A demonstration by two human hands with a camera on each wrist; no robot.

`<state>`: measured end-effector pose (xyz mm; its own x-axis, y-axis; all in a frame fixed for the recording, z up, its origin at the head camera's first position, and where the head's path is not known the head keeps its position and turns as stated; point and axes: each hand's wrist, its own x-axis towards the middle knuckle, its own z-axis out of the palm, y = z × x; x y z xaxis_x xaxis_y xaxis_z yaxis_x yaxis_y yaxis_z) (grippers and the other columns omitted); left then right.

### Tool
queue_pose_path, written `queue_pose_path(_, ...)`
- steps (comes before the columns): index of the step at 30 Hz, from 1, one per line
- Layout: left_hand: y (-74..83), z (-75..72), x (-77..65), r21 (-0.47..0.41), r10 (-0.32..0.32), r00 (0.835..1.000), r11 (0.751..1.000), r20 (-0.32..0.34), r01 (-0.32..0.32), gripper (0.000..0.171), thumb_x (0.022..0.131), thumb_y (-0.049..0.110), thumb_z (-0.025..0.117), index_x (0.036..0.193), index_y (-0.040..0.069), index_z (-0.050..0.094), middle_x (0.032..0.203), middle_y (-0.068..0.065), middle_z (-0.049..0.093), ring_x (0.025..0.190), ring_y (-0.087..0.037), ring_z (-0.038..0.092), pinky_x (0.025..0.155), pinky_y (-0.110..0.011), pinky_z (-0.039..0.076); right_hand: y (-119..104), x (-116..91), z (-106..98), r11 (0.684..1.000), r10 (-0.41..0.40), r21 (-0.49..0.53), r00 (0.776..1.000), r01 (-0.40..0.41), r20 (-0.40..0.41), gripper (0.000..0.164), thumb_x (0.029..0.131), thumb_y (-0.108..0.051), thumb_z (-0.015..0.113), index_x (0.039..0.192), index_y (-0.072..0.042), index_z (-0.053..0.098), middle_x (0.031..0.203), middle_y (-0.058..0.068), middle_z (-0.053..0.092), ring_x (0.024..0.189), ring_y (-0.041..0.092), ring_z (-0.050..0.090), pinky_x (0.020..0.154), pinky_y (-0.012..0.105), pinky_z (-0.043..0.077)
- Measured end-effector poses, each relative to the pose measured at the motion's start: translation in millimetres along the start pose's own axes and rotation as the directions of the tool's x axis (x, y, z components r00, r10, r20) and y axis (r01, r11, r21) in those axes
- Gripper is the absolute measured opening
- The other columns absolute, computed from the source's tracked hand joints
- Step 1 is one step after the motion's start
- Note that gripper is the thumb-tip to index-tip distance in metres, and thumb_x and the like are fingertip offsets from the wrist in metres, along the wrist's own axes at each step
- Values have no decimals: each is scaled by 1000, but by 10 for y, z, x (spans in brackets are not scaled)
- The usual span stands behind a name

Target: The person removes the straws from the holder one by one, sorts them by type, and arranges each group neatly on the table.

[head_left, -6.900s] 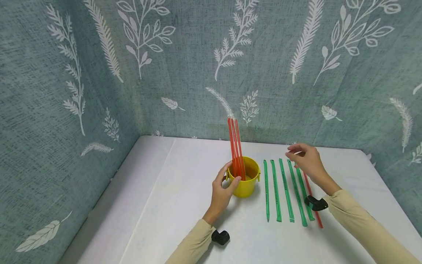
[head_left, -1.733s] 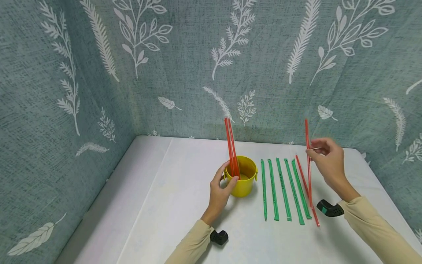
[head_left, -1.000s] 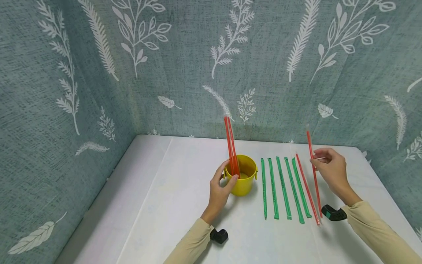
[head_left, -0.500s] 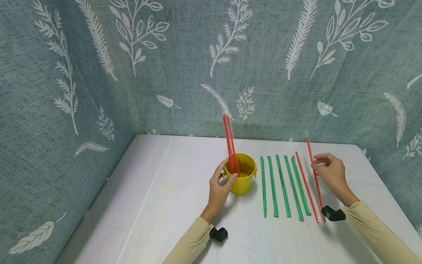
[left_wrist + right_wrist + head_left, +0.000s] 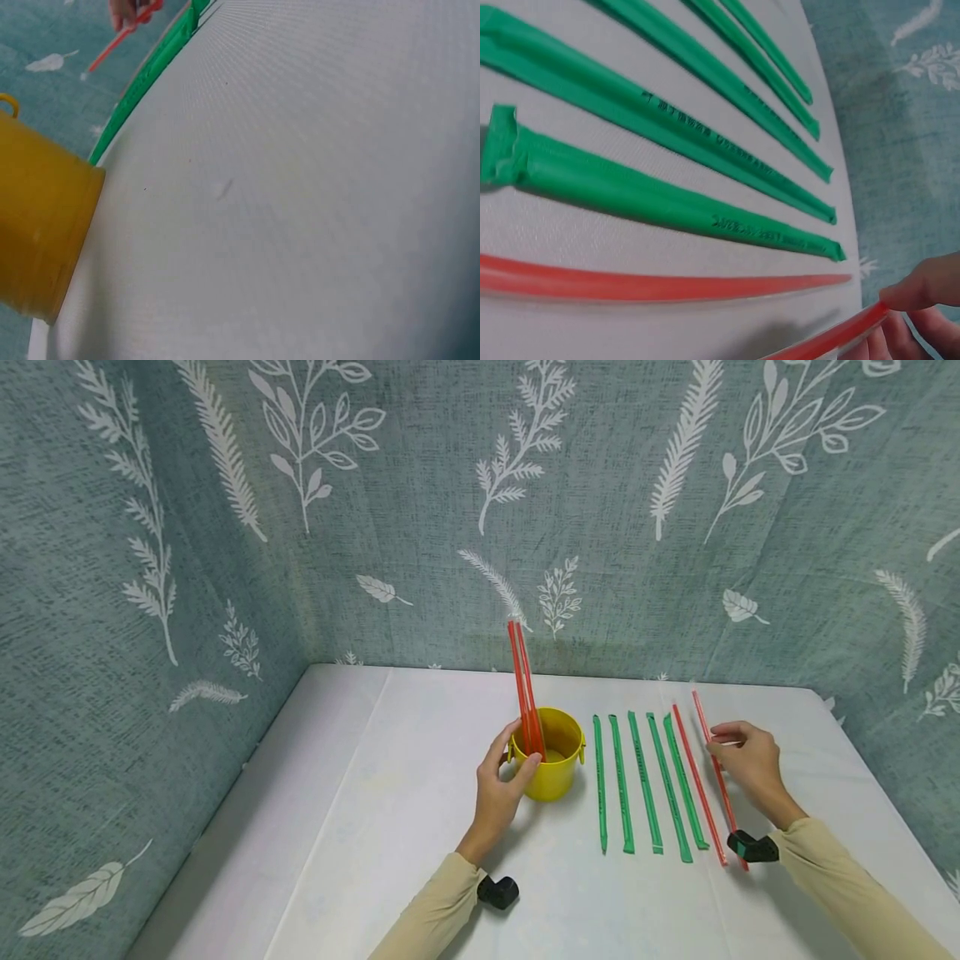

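Note:
My left hand (image 5: pixel 498 797) holds the near-left side of a small yellow bucket (image 5: pixel 553 783), thumb and fingers at its rim. Several red straws (image 5: pixel 522 681) stand in it, leaning left. At the right, my right hand (image 5: pixel 752 767) pinches a red straw (image 5: pixel 702 717) in a clear wrapper between thumb and fingers, low over the white table. In the right wrist view this held straw (image 5: pixel 840 336) slants up to the fingertips. Beside it lies another red straw (image 5: pixel 699 783), and left of that a row of several green-wrapped straws (image 5: pixel 643 781).
The white table (image 5: pixel 390 827) meets a leaf-patterned, grey-green cloth (image 5: pixel 420 527) at its back edge and left side. Black wrist cameras (image 5: pixel 498 893) sit on both cuffs. The green row lies between the bucket and my right hand.
Earlier the bucket held more red straws and one red straw lay right of the green row. Over the last second my right hand lowers a second red straw beside it; my left hand stays put.

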<state>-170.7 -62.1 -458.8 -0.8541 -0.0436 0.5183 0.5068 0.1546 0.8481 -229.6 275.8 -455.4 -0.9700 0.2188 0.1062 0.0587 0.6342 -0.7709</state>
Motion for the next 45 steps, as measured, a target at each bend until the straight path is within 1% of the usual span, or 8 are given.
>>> queue_pose_path(4, -3, -3, 8, -2, 2, 1000, 1000, 1, -2, 49, 84, 13, 59, 129, 5, 42, 130, -9, 44, 119, -19, 39, 83, -51, 34, -32, -4, 1, 1000, 29, -13, 999, -28, 18, 27, 81, -11, 58, 103, 5, 56, 91, 20, 57, 59, 14, 55, 42, 21, 42)
queue_pose_path(11, -5, -5, 13, 2, -5, 1000, 1000, 8, 5, 49, 84, 14, 58, 129, 5, 41, 131, -8, 44, 119, -18, 39, 84, -48, 34, 93, 22, 66, 997, 32, -75, 999, -30, 20, 26, 81, -13, 57, 101, 4, 57, 89, 19, 58, 60, 13, 53, 42, 21, 41)
queue_pose_path(20, 2, -15, 10, 2, -16, 1000, 1000, 10, 16, 49, 85, 15, 58, 130, 5, 41, 131, -8, 44, 120, -18, 38, 85, -48, 34, 185, 1, 153, 989, 46, -144, 998, -41, 31, 26, 78, -12, 59, 97, 5, 58, 81, 17, 59, 63, 19, 55, 47, 25, 43)
queue_pose_path(28, 11, -19, 7, 3, -13, 1000, 1000, 3, 13, 49, 84, 13, 58, 130, 6, 41, 131, -7, 44, 119, -17, 39, 84, -49, 34, 166, 29, 140, 985, 10, -175, 1000, -9, 5, 23, 76, -10, 59, 93, 6, 60, 77, 16, 60, 63, 21, 54, 47, 26, 42)
queue_pose_path(37, -5, -21, -5, -1, -15, 1000, 1000, 16, 15, 50, 85, 14, 58, 131, 7, 40, 132, -7, 43, 120, -15, 38, 84, -51, 33, 101, 62, 91, 986, 13, -169, 1000, -11, 10, 24, 77, -10, 59, 95, 5, 59, 79, 15, 58, 62, 19, 52, 46, 26, 41)
queue_pose_path(40, -8, -17, -9, 1, -13, 1000, 1000, 16, 13, 50, 84, 13, 58, 130, 7, 40, 132, -7, 43, 120, -17, 38, 84, -50, 34, 77, 84, 55, 986, -23, -163, 1000, 20, -15, 22, 77, -10, 59, 93, 5, 60, 78, 16, 59, 63, 20, 53, 46, 25, 40)
queue_pose_path(43, -3, -15, -7, 3, -9, 1000, 1000, 15, 9, 50, 84, 13, 58, 130, 7, 41, 132, -6, 43, 119, -18, 39, 84, -49, 34, 128, 159, 42, 990, -54, -134, 998, 48, -44, 22, 77, -11, 60, 92, 4, 61, 78, 16, 60, 63, 20, 54, 46, 26, 40)
queue_pose_path(45, 2, -16, -6, 4, -9, 1000, 1000, 15, 9, 50, 84, 13, 59, 130, 7, 41, 132, -7, 43, 119, -18, 39, 84, -49, 34, 264, 263, 70, 989, -78, -133, 995, 69, -64, 21, 79, -17, 61, 92, 0, 61, 79, 13, 61, 61, 17, 55, 46, 26, 41)
